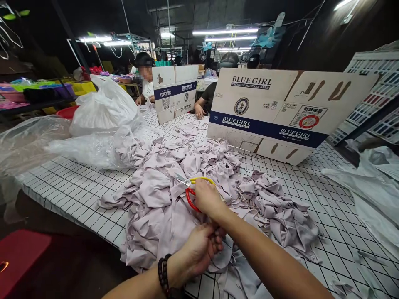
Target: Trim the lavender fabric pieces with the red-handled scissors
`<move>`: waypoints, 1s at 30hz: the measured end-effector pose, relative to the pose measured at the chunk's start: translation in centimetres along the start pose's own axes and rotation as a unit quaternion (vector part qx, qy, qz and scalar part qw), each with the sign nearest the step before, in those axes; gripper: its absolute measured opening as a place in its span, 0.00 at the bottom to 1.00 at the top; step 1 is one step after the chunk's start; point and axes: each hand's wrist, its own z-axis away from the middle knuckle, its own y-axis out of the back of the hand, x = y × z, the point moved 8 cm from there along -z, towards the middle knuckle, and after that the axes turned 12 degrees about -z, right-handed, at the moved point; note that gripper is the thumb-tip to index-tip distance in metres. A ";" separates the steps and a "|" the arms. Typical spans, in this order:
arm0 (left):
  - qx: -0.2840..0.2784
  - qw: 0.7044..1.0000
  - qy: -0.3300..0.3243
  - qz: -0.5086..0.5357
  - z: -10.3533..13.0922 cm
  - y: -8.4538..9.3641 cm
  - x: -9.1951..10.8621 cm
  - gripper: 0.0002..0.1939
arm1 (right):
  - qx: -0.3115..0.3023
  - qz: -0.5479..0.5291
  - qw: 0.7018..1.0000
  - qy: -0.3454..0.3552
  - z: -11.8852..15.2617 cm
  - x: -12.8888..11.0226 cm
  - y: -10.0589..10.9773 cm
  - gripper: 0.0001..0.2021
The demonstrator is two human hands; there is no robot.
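My right hand is closed on a pair of scissors with one red and one yellow handle. Their blades point left over a heap of pale mauve fabric pieces. Just below and left of the right wrist is my left hand, palm turned up and fingers curled in. The right forearm partly covers its thumb and fingertips, so whatever they pinch is hidden. Loose fabric lies right beside and beneath that hand. A dark beaded bracelet circles the left wrist.
Two cardboard beer boxes stand across the grid-patterned table. Clear plastic bags bulge at the left, and white plastic sheeting lies at the right. Behind the boxes sit co-workers, one with a hand on the table.
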 end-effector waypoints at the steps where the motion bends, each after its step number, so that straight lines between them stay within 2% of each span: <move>1: 0.000 1.000 0.006 -0.002 0.3 0.0 -0.2 0.07 | -0.004 0.016 1.000 0.013 -1.1 -0.7 -0.4 0.14; 4: 0.004 1.000 0.023 -0.001 1.1 0.2 -0.7 0.08 | -0.028 0.050 0.996 0.067 -3.2 -2.2 -1.0 0.15; 6: 0.005 1.000 0.024 0.007 1.4 0.4 -0.9 0.08 | -0.053 0.060 0.990 0.119 -3.2 -3.3 -1.3 0.16; 9: 0.001 0.999 0.027 0.019 1.4 0.5 -1.5 0.07 | -0.101 0.060 0.970 0.212 -1.7 -5.3 -2.7 0.12; 12: -0.010 0.999 0.037 0.028 1.4 0.3 -2.3 0.07 | -0.163 0.044 0.940 0.298 0.3 -6.9 -5.6 0.07; 15: -0.010 0.998 0.044 0.033 1.6 0.3 -3.0 0.06 | -0.192 0.007 0.924 0.330 0.6 -7.4 -7.4 0.04; 17: -0.008 0.998 0.051 0.033 1.8 0.4 -3.4 0.07 | -0.182 -0.035 0.929 0.320 -0.4 -7.3 -7.0 0.03; 20: -0.017 0.998 0.053 0.035 1.8 0.3 -3.2 0.08 | -0.124 -0.137 0.942 0.279 -2.8 -6.9 -3.4 0.05; 23: -0.028 0.999 0.010 0.031 1.7 -0.1 -1.5 0.09 | -0.011 -0.278 0.936 0.218 -4.8 -5.1 3.3 0.04; 25: -0.032 0.999 -0.033 0.026 1.8 -0.4 0.5 0.11 | 0.072 -0.375 0.906 0.180 -5.3 -2.9 8.3 0.08; 27: -0.036 0.996 -0.075 0.021 2.0 -0.8 2.5 0.14 | 0.151 -0.455 0.865 0.151 -4.9 0.2 12.7 0.12; 29: -0.032 0.993 -0.111 0.021 2.3 -0.9 4.3 0.16 | 0.212 -0.508 0.827 0.119 -3.5 4.0 15.4 0.15; 30: -0.026 0.992 -0.124 0.023 2.4 -0.7 4.9 0.16 | 0.232 -0.525 0.813 0.099 -2.4 6.0 15.9 0.17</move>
